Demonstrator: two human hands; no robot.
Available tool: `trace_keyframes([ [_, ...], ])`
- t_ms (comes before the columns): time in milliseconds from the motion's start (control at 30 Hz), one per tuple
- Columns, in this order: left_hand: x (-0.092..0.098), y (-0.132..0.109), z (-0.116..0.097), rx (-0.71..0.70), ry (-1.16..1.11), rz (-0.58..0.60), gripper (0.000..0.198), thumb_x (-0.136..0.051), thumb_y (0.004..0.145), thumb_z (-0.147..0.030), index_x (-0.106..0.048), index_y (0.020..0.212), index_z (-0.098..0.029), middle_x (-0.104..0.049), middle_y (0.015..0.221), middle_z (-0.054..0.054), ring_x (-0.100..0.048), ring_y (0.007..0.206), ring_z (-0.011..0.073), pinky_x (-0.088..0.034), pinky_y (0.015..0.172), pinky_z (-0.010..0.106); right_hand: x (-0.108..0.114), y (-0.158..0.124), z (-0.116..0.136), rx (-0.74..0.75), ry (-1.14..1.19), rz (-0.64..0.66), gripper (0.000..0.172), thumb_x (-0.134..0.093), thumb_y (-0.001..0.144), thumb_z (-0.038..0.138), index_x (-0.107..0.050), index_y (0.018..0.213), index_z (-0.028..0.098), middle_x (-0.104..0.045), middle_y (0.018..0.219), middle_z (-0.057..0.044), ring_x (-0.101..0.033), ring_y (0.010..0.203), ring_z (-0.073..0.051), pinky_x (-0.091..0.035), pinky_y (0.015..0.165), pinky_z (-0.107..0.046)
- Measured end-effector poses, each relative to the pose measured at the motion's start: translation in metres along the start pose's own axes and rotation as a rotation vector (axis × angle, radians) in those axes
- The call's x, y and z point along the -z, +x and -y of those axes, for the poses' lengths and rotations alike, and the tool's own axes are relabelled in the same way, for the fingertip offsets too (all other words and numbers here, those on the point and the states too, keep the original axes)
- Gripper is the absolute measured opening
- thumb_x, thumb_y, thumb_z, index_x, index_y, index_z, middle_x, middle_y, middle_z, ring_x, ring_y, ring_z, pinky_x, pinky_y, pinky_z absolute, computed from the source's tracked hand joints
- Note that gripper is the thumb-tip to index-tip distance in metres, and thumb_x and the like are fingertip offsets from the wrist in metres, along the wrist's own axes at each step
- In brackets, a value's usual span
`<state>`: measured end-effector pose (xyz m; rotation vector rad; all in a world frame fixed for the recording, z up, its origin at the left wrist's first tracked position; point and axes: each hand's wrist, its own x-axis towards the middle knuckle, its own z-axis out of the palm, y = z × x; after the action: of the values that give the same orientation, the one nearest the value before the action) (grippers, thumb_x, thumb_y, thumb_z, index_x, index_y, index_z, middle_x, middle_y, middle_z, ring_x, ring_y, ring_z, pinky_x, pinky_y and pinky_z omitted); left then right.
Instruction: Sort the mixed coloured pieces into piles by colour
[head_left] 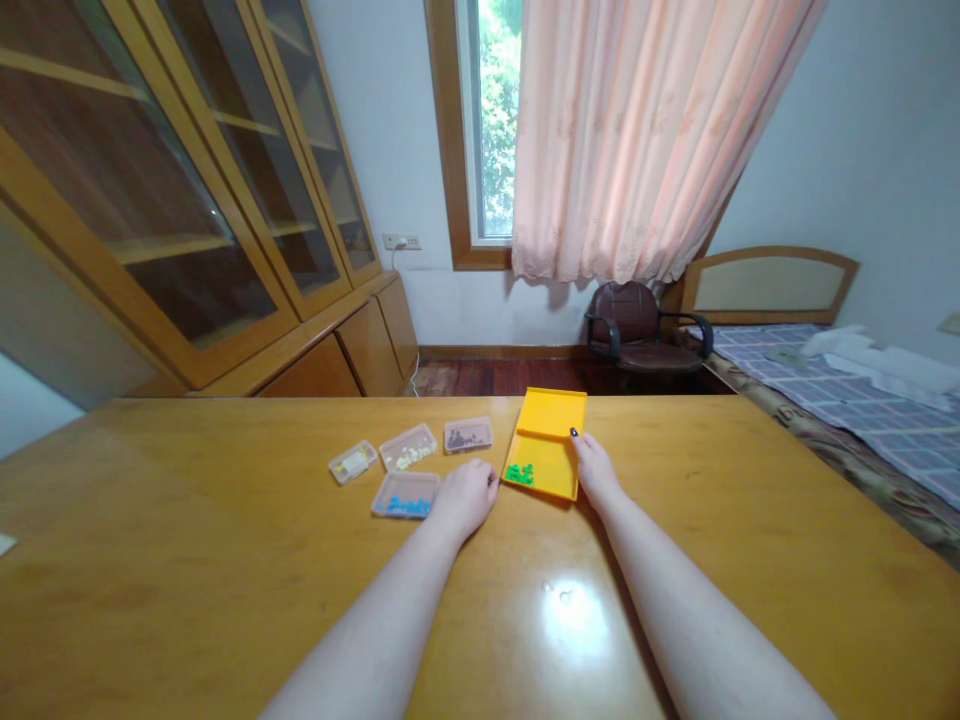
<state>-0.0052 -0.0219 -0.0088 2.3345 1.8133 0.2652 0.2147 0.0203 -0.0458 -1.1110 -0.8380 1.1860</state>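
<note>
A yellow folding box [553, 465] lies opened out on the table, with small green pieces [519, 474] gathered in the left corner of its near half. My right hand [596, 472] grips the box's right edge, its thumb over the rim. Just left of the box, my left hand [469, 492] is closed with its fingers curled; what they hold, if anything, is hidden. Beside that hand stands a clear box of blue pieces [406, 497]. Behind it are a clear box with dark pieces [468, 436] and another with cream pieces [408, 450].
A small clear box with yellow and white contents [352, 463] sits furthest left among the boxes. The wooden table [225, 560] reaches to a far edge, beyond which stand a brown armchair [634, 325] and a bed [847, 375]. A glass-door cabinet [217, 230] lines the left wall.
</note>
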Motion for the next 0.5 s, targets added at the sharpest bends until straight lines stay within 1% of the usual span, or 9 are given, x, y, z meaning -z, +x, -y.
trace_keyframes([
  [300,-0.0062,0.0027,0.0058,-0.036,0.052,-0.017,0.021,-0.041,0.089,-0.03,-0.059,0.087,-0.02,-0.061,0.092,0.006,-0.06,0.082,0.0182,-0.042,0.069,0.028,-0.002,-0.0011,0.0014,-0.011,0.016,0.002,0.037,-0.066,0.064,0.054,-0.062,0.08,0.021,-0.071,0.081,-0.003,-0.065,0.078,-0.025,-0.052,0.071,-0.035],
  [400,-0.0043,0.0027,0.0026,-0.041,0.025,-0.062,0.02,-0.041,0.089,-0.029,-0.059,0.086,-0.02,-0.061,0.09,0.006,-0.06,0.082,0.0177,-0.042,0.069,0.028,-0.0023,-0.0012,0.001,-0.006,0.025,0.011,0.036,-0.065,0.066,0.054,-0.062,0.081,0.021,-0.071,0.083,-0.003,-0.065,0.079,-0.024,-0.052,0.071,-0.035],
  [500,-0.0016,0.0037,-0.0032,-0.062,-0.044,-0.143,0.019,-0.042,0.089,-0.028,-0.059,0.088,-0.02,-0.062,0.092,0.006,-0.06,0.084,0.0175,-0.043,0.073,0.028,-0.0035,-0.002,0.0024,-0.011,0.03,0.014,0.037,-0.066,0.064,0.054,-0.061,0.08,0.021,-0.071,0.083,-0.003,-0.065,0.079,-0.025,-0.052,0.071,-0.035],
])
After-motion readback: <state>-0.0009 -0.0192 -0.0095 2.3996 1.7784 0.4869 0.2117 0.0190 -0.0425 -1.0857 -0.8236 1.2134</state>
